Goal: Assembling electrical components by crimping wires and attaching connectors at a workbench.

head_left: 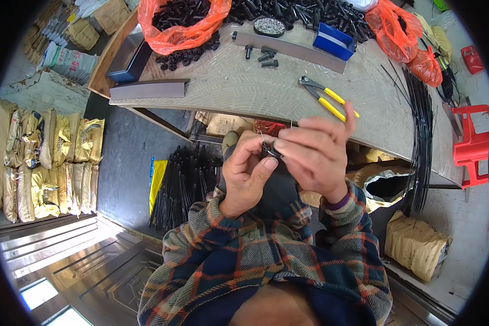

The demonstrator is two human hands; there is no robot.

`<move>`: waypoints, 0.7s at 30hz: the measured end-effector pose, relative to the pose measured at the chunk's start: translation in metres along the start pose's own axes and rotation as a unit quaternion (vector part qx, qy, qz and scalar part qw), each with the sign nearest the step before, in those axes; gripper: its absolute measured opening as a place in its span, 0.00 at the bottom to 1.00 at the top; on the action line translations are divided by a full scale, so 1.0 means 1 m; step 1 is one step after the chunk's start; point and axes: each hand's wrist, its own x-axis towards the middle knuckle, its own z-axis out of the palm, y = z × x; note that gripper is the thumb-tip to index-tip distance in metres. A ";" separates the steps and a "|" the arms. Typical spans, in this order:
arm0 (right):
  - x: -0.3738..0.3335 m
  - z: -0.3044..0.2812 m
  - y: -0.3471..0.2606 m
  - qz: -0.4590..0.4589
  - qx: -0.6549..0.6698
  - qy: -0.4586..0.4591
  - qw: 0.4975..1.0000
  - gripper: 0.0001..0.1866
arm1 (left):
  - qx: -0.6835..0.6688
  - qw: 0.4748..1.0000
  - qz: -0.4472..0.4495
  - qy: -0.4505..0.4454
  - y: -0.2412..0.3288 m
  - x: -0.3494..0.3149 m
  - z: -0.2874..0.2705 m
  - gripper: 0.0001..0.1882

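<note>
Above my lap, just off the table's near edge, my left hand (pixel 247 168) pinches a small black plastic fitting (pixel 270 152) between thumb and fingers. A thin metal pin (pixel 262 137) sticks up beside the fitting. My right hand (pixel 316 149) meets it from the right, thumb and forefinger closed at the fitting's top, the other fingers raised. A second thin pin (pixel 291 124) rises from the right fingers; its lower end is hidden. Pliers with yellow handles (pixel 328 99) lie on the table just beyond my right hand. Loose black fittings (pixel 267 56) rest farther back.
A round dish of small shiny pieces (pixel 269 27) stands near a blue box (pixel 334 42) and a grey metal strip (pixel 290 50). Red bags (pixel 182 33) and heaped black parts line the back. Long black rods (pixel 421 136) overhang the right edge; a red stool (pixel 472 144) stands beyond.
</note>
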 end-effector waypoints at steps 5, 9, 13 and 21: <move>-0.033 0.027 -0.006 0.363 0.567 0.046 0.738 0.12 | -0.021 1.000 -0.018 -0.009 0.004 0.004 -0.003 0.13; -0.038 0.032 -0.009 0.301 0.614 -0.007 0.730 0.09 | -0.050 0.997 -0.020 -0.053 0.009 0.000 -0.019 0.11; -0.036 0.033 -0.020 0.281 0.572 -0.070 0.768 0.09 | -0.010 0.998 -0.025 -0.061 0.020 -0.007 -0.026 0.12; -0.032 0.039 -0.043 0.317 0.477 -0.028 0.819 0.13 | 0.018 0.999 -0.036 0.001 0.031 -0.019 -0.021 0.12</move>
